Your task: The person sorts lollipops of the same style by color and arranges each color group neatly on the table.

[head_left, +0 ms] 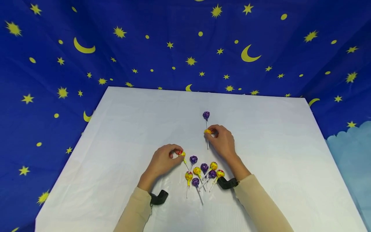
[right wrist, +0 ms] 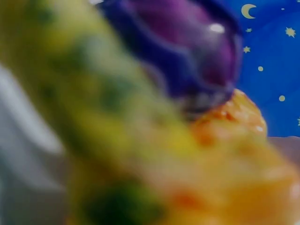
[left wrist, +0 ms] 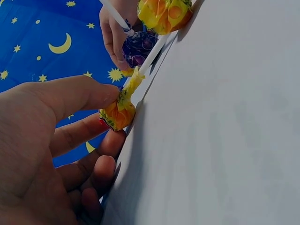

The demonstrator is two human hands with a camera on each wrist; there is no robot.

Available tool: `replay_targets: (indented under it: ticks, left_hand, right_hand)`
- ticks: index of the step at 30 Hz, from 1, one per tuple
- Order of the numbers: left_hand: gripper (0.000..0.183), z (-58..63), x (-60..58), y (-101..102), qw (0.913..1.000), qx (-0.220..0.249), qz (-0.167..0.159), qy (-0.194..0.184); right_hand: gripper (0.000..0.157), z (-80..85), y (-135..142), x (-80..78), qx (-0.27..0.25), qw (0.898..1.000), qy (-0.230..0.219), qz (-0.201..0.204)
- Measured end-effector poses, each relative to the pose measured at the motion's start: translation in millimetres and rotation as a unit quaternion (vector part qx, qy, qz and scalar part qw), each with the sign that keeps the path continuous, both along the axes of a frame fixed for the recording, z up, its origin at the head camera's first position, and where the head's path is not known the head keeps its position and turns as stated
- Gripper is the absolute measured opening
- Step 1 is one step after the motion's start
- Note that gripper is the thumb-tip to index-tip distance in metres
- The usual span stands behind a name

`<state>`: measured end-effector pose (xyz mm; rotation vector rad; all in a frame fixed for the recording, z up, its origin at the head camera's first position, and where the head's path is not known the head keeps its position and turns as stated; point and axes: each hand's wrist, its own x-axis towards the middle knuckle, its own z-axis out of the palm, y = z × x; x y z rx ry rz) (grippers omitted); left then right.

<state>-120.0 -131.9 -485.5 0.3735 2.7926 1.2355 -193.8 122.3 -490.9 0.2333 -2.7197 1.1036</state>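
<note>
With my left hand (head_left: 160, 161) I pinch a yellow pop (head_left: 182, 154) by its wrapped head; thumb and fingertips are closed to the candy's width, and the other fingers curl loosely beneath. Its stick slants toward the near side of the table (head_left: 121, 129), nearer the left edge than the right. My right hand (head_left: 223, 140) is farther in toward the far edge, thumb and fingers pinched on the head of another yellow pop (head_left: 207, 131), partly hidden by my fingers. Just beyond it a purple pop (head_left: 206, 115) lies closest to the middle of the far edge, its stick running back toward my fingertips. Between my wrists, well in from both side edges, lie four yellow pops (head_left: 197, 171) and four purple pops (head_left: 195, 182), several sticks crossing. A blue cloth (head_left: 174, 19) rises behind the far edge.
</note>
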Motion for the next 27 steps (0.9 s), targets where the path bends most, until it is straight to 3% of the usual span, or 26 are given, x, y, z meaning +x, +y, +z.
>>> replay_targets:
  ticks: [17, 22, 27]
  left_hand:
    - [0.020, 0.0, -0.6, -2.6, 0.9998, 0.015, -0.001, -0.014]
    - [0.020, -0.7, -0.9, -1.7, 0.9998, 0.016, -0.002, -0.009]
    - [0.020, -2.0, 0.1, -2.0, 0.9999, 0.015, 0.002, -0.007]
  right_hand:
    - [0.035, 0.4, 0.8, 1.5, -0.012, 1.000, 0.010, -0.016]
    - [0.031, 5.3, 6.2, 12.3, -0.033, 0.999, 0.019, -0.006]
    - [0.028, 15.7, 5.5, 30.4, -0.035, 0.998, 0.025, 0.038]
